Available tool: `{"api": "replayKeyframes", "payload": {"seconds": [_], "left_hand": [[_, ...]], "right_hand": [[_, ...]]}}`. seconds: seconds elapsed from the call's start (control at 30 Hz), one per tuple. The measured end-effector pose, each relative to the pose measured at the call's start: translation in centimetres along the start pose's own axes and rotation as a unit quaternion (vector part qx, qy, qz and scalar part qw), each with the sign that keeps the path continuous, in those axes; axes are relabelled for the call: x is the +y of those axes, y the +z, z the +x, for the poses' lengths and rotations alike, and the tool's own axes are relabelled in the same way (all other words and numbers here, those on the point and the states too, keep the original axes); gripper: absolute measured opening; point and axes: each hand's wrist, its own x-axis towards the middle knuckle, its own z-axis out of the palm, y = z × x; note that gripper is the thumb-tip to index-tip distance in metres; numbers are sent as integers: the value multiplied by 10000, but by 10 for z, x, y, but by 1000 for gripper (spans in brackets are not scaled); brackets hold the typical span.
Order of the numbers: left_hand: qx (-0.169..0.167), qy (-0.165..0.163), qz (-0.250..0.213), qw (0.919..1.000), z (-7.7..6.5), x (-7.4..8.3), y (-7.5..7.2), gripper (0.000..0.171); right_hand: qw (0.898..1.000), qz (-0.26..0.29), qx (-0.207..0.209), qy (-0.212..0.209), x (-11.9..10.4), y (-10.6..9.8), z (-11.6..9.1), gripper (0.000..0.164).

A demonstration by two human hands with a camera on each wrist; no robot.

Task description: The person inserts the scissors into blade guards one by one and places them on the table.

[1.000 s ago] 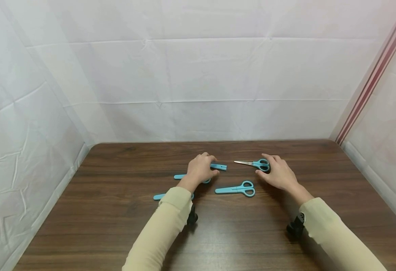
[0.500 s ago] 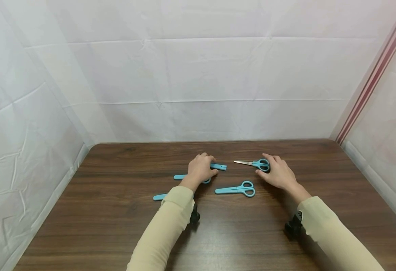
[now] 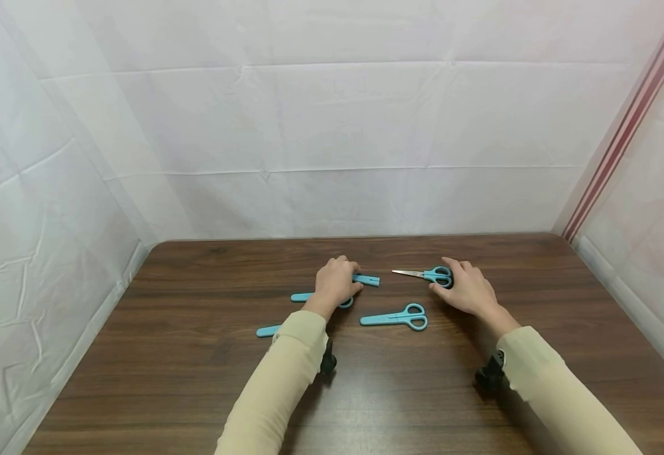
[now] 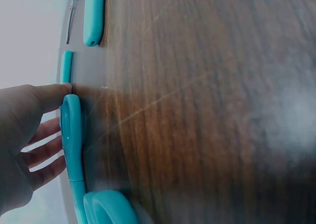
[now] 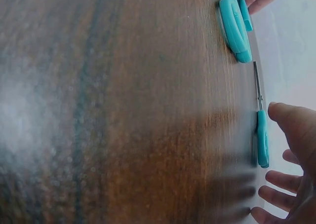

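Observation:
In the head view, my left hand (image 3: 333,282) is over a small blue scissors sheath (image 3: 368,280), its thumb in front and its fingers behind. In the left wrist view those fingers are spread; the thumb overlaps the sheath (image 4: 66,68), and firm contact cannot be told. To the right lie scissors (image 3: 436,276) with bare metal blades pointing left. My right hand (image 3: 468,289) is around their blue handles, fingers apart. A gap shows between its thumb and the scissors (image 5: 262,140) in the right wrist view.
Sheathed blue scissors (image 3: 394,318) lie in front, between the hands. Other sheathed scissors (image 3: 301,297) lie partly under the left hand, and another blue sheath end (image 3: 267,331) shows beside the left sleeve. White sheeting (image 3: 332,126) surrounds the brown table (image 3: 167,354) behind and at both sides.
Both hands stay almost still. The left forearm has shifted slightly right, covering more of the front-left scissors. The right forearm has shifted slightly left. The scissors and loose sheath have not moved.

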Motion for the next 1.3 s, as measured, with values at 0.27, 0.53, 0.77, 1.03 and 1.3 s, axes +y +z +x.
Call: {"api": "replayKeyframes", "payload": {"seconds": [0.27,0.53,0.77,1.03,1.3], "left_hand": [[-21,-29,76,10000,3,0,0,29],[31,-161,-6,9999,5,1,1,25],[38,-229,-67,9997,3,2,-1,23],[29,-181,-8,9998,3,2,-1,22],[67,-160,-46,9998,1,1,-4,22]], "right_hand": [[9999,-55,14,83,-2,0,1,71],[9997,-185,-1,126,-3,2,4,70],[9991,-305,0,283,-4,5,7,70],[9983,-409,-47,408,-8,7,8,71],[9977,-464,-41,496,-9,9,9,69]]}}
